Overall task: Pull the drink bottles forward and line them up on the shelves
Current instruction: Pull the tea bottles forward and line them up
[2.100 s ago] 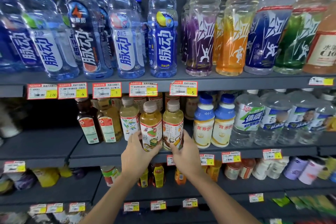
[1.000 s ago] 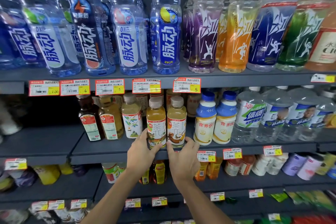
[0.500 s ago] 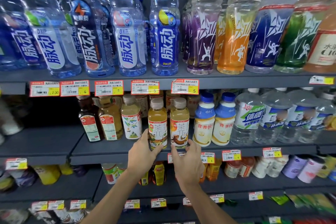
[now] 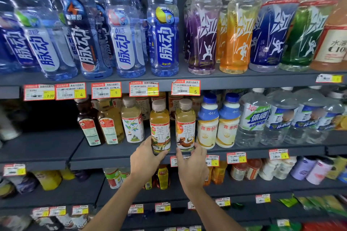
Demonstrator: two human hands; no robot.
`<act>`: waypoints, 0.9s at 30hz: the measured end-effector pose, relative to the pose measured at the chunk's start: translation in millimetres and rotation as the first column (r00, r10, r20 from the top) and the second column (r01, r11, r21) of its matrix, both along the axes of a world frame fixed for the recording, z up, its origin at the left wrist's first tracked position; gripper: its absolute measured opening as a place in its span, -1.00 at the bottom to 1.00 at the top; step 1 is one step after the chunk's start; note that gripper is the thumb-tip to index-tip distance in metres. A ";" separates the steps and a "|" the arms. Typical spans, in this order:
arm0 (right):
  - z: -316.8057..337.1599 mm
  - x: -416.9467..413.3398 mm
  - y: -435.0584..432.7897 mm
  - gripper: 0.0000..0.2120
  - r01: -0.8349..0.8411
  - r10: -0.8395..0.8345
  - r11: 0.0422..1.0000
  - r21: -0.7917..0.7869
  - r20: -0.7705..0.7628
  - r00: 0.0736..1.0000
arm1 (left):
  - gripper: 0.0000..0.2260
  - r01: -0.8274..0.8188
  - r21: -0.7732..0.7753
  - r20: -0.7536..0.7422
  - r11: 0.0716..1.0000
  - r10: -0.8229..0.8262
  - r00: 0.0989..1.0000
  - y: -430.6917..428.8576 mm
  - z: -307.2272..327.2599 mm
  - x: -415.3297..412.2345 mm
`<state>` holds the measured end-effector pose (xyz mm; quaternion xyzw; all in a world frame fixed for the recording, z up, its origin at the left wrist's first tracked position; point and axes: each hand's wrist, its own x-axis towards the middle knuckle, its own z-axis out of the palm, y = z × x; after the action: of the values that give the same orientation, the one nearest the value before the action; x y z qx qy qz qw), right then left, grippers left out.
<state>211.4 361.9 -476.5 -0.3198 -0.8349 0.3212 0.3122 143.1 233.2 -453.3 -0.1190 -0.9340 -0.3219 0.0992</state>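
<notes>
Grey middle shelf (image 4: 116,155) is my reference. At its front edge stand the left tea bottle (image 4: 160,127) and the right tea bottle (image 4: 185,125), upright and just apart. My left hand (image 4: 145,159) wraps the first one's base and my right hand (image 4: 193,165) cups the second's. I can't see the fingertips behind the bottles. A price tag (image 4: 173,161) on that edge is half covered. Both labels have turned frontward since two seconds ago.

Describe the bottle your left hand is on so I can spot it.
Find the middle shelf, front edge. Two grey-capped tea bottles stand together there; the left hand grips the left tea bottle. Its drink is deeper orange than the paler neighbour.
</notes>
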 end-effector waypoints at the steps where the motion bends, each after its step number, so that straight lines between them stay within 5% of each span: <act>1: 0.1 0.2 0.8 -0.41 0.000 0.000 1.000 -0.001 0.002 1.000 | -0.42 0.000 -0.001 0.000 1.000 0.000 1.000 0.8 0.4 0.3; 27: 6.2 2.3 8.9 -0.41 -0.060 0.062 0.997 -0.058 0.033 0.998 | -0.39 -0.010 -0.035 0.016 0.999 0.010 1.000 4.4 2.9 0.8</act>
<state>213.7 370.8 -470.3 -0.3083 -0.8401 0.3485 0.2787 143.8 237.6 -450.3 -0.1135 -0.9408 -0.3063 0.0911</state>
